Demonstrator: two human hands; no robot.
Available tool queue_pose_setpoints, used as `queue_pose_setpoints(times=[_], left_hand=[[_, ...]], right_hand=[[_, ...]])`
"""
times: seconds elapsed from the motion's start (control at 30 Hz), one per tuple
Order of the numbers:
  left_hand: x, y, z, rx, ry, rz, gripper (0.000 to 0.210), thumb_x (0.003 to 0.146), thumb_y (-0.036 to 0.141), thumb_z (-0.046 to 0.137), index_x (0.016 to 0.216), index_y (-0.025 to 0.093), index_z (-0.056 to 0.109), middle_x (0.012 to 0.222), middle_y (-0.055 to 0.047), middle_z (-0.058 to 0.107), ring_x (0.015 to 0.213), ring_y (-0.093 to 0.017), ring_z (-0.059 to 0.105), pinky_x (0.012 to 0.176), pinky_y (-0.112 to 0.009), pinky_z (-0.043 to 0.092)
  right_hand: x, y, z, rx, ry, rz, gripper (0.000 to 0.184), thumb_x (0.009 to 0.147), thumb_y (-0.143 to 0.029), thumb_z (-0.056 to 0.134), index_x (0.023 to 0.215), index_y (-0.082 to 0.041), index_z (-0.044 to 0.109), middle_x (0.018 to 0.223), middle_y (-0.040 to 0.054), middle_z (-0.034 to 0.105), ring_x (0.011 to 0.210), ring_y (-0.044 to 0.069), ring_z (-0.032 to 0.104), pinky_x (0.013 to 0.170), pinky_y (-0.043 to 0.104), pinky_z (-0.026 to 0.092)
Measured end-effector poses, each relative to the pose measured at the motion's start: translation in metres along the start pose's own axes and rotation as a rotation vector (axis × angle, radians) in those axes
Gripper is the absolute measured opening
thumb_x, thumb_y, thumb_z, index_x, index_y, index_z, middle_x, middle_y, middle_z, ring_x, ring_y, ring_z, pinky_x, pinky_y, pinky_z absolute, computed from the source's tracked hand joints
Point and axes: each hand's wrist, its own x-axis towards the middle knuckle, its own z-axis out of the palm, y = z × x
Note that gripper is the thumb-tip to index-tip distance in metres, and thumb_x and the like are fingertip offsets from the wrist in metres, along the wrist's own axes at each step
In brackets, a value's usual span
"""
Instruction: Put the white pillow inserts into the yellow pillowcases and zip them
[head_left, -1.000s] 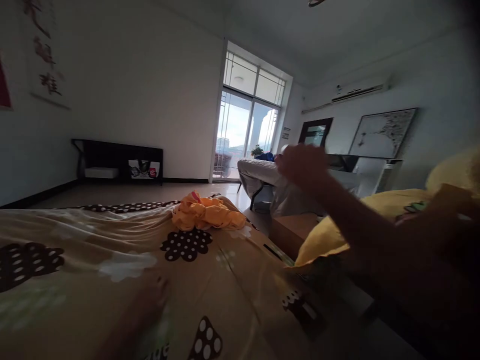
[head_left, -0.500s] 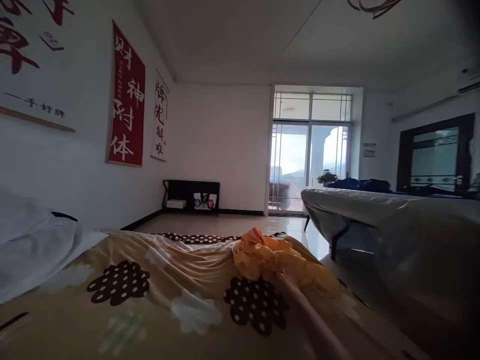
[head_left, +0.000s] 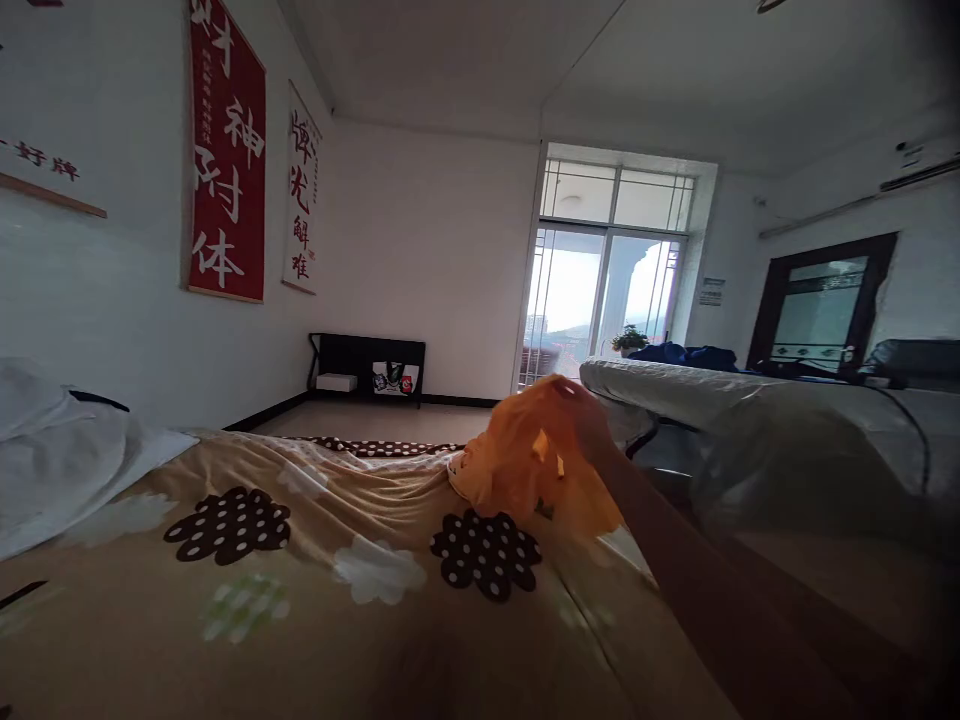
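Note:
My right hand (head_left: 583, 412) is closed on the top of a thin orange piece of clothing (head_left: 510, 450) and holds part of it up. Its lower folds rest on the bedspread. What kind of garment it is, I cannot make out. Below it spreads a beige bedspread (head_left: 300, 610), printed with brown polka-dot flowers, with wrinkles near its far edge. At the left lies a heap of white fabric (head_left: 60, 480) with a dark strip on it. My left hand is out of view.
To the right stands a table under a pale plastic-like cover (head_left: 652, 385), with dark blue cloth (head_left: 686, 355) on top. A low black rack (head_left: 367, 355) stands by the far wall. Beyond are a glass door (head_left: 570, 290) and a potted plant (head_left: 628, 340).
My right hand has risen from the orange clothing's side, lifting its upper part off the bedspread. The camera view has shifted slightly.

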Motion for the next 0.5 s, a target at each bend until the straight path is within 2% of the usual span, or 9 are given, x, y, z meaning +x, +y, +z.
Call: queue_pose_setpoints(times=[0.1, 0.2, 0.27, 0.33, 0.4, 0.43, 0.5], left_hand=[[0.002, 0.005, -0.001, -0.027, 0.079, 0.017, 0.035, 0.090, 0.038, 0.053, 0.122, 0.025, 0.053, 0.131, -0.009, 0.050, 0.114, -0.023, 0.052, 0.095, -0.044, 0.047], [0.004, 0.010, -0.003, -0.050, 0.174, 0.025, 0.062, 0.086, 0.037, 0.057, 0.141, 0.027, 0.031, 0.144, -0.012, 0.036, 0.129, -0.030, 0.040, 0.102, -0.051, 0.040], [0.005, 0.012, -0.006, -0.082, 0.313, 0.022, 0.081, 0.083, 0.036, 0.058, 0.147, 0.025, 0.010, 0.148, -0.016, 0.027, 0.133, -0.031, 0.035, 0.103, -0.052, 0.039], [0.009, 0.014, -0.009, -0.109, 0.487, 0.018, 0.091, 0.079, 0.039, 0.059, 0.147, 0.019, 0.002, 0.147, -0.020, 0.027, 0.131, -0.032, 0.038, 0.100, -0.052, 0.041], [0.013, 0.017, -0.013, -0.100, 0.592, 0.009, 0.087, 0.075, 0.043, 0.059, 0.143, 0.013, 0.016, 0.139, -0.022, 0.037, 0.124, -0.034, 0.044, 0.096, -0.053, 0.043], [0.014, 0.020, -0.015, -0.092, 0.585, -0.006, 0.077, 0.073, 0.043, 0.058, 0.138, 0.012, 0.028, 0.131, -0.021, 0.046, 0.119, -0.035, 0.048, 0.094, -0.053, 0.043], [0.013, 0.029, -0.019, -0.089, 0.484, -0.090, 0.050, 0.074, 0.038, 0.052, 0.117, 0.013, 0.048, 0.109, -0.016, 0.059, 0.101, -0.032, 0.057, 0.086, -0.052, 0.047]], right_hand=[[0.001, -0.055, -0.010, 0.227, -0.033, -0.048, 0.042, 0.069, -0.030, 0.065, 0.111, -0.024, 0.061, 0.115, 0.0031, 0.064, 0.103, 0.021, 0.061, 0.087, 0.035, 0.050], [-0.016, -0.100, -0.020, 0.320, -0.102, -0.018, 0.043, 0.065, -0.026, 0.065, 0.108, -0.026, 0.063, 0.119, 0.0026, 0.064, 0.109, 0.023, 0.059, 0.091, 0.037, 0.048], [-0.032, -0.118, -0.028, 0.317, -0.135, 0.031, 0.041, 0.065, -0.028, 0.064, 0.106, -0.026, 0.064, 0.118, 0.0027, 0.064, 0.110, 0.024, 0.058, 0.092, 0.039, 0.048], [-0.046, -0.129, -0.038, 0.319, -0.193, 0.083, 0.041, 0.065, -0.030, 0.063, 0.106, -0.026, 0.064, 0.119, 0.0030, 0.064, 0.111, 0.025, 0.058, 0.093, 0.041, 0.047], [-0.058, -0.135, -0.048, 0.327, -0.248, 0.135, 0.042, 0.066, -0.030, 0.063, 0.108, -0.027, 0.064, 0.122, 0.0032, 0.063, 0.111, 0.025, 0.058, 0.094, 0.042, 0.046], [-0.062, -0.138, -0.052, 0.335, -0.270, 0.157, 0.043, 0.066, -0.028, 0.063, 0.109, -0.027, 0.064, 0.123, 0.0033, 0.062, 0.112, 0.025, 0.058, 0.094, 0.042, 0.046], [-0.068, -0.144, -0.061, 0.351, -0.289, 0.161, 0.043, 0.066, -0.026, 0.064, 0.109, -0.027, 0.064, 0.124, 0.0031, 0.062, 0.113, 0.025, 0.057, 0.096, 0.042, 0.046]])
